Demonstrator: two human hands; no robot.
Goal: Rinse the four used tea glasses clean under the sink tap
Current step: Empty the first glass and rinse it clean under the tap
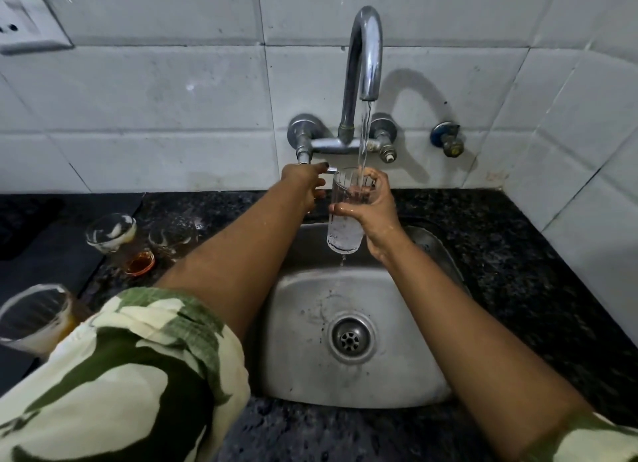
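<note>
My right hand [374, 208] grips a clear ribbed tea glass [345, 230] upright over the steel sink [303, 323]. Water runs from the curved chrome tap [366, 57] into this glass, and drops fall from its base. My left hand [307, 185] is closed on the tap's left lever handle [332, 169]. Three used glasses stand on the counter at left: one with amber tea dregs [117, 240], a smaller clear one [169, 237] behind my left arm, and a near one [32, 318] partly hidden by my sleeve.
Black speckled granite counter [518, 254] surrounds the sink, with white tiled wall behind. A second valve [447, 139] sticks out of the wall at right. A wall socket [24, 20] sits at the top left. The drain [350, 339] lies at the sink's middle.
</note>
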